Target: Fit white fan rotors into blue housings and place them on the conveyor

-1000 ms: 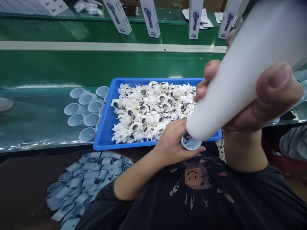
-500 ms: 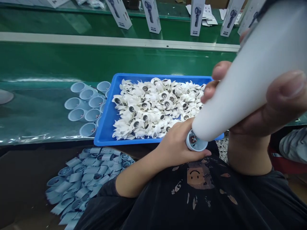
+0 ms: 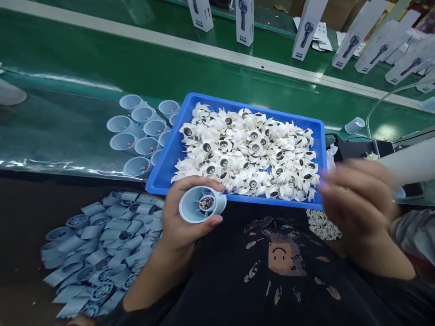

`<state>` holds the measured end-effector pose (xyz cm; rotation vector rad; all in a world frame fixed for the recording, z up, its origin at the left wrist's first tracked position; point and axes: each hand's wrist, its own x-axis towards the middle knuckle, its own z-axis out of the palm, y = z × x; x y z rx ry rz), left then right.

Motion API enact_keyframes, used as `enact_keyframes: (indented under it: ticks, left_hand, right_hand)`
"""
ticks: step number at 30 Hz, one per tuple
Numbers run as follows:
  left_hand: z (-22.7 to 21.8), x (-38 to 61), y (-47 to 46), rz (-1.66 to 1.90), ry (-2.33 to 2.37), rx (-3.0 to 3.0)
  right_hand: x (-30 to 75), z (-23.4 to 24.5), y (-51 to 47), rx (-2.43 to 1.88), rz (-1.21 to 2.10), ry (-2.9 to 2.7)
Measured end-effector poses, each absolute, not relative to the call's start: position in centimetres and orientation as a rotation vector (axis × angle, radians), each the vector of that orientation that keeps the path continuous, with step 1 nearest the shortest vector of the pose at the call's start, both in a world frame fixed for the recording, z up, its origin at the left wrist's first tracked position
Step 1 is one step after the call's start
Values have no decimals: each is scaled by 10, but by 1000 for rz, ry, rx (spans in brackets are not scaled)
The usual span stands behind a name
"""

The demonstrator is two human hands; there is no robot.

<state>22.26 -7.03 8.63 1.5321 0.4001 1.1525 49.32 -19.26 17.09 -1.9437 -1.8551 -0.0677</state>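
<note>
My left hand (image 3: 183, 217) is closed around a light blue fan housing (image 3: 190, 206), a short tube. Its open mouth faces me, showing a motor core with copper windings held by thin spokes. To the right, my right hand (image 3: 360, 199) is smeared by motion beside the tray's right edge, so its fingers are unclear. A white tapered cylinder (image 3: 413, 160) lies just behind that hand; whether the two touch cannot be told. Ahead of both hands is a blue tray (image 3: 238, 100) heaped with white fan blades (image 3: 251, 149), several showing dark round hubs.
Several light blue housings (image 3: 147, 146) stand left of the tray on the green bench (image 3: 68, 122). Many more lie in a pile (image 3: 102, 244) below the bench edge. White printed boxes (image 3: 244, 22) line the back. A single housing (image 3: 355, 125) and a hose (image 3: 377, 102) are at right.
My left hand has moved left with the housing, away from the white cylinder. My right hand and the cylinder have moved down and back from close to the camera. The view has shifted right.
</note>
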Motion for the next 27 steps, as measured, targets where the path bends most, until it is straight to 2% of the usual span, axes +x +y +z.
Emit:
enact_keyframes:
  ticks: [3,5,12,18,27]
  left_hand:
    - [87,227,-74,1106,374,1568]
    - [87,228,-75,1082,367,1584]
    - [80,223,-77,906,520,1607]
    - [80,229,-77,939,549,1725]
    - [90,235,-77,744,445,1748]
  right_hand:
    - [501,155,-145,-2333,-27,-2084]
    - [506,146,-118,-2446,32,-2157]
    - [505,138,-98,-2595,105,-2185]
    - [502,143,-93,-2751,125,-2113]
    - [484,157,-107,-2835,-76,-2106]
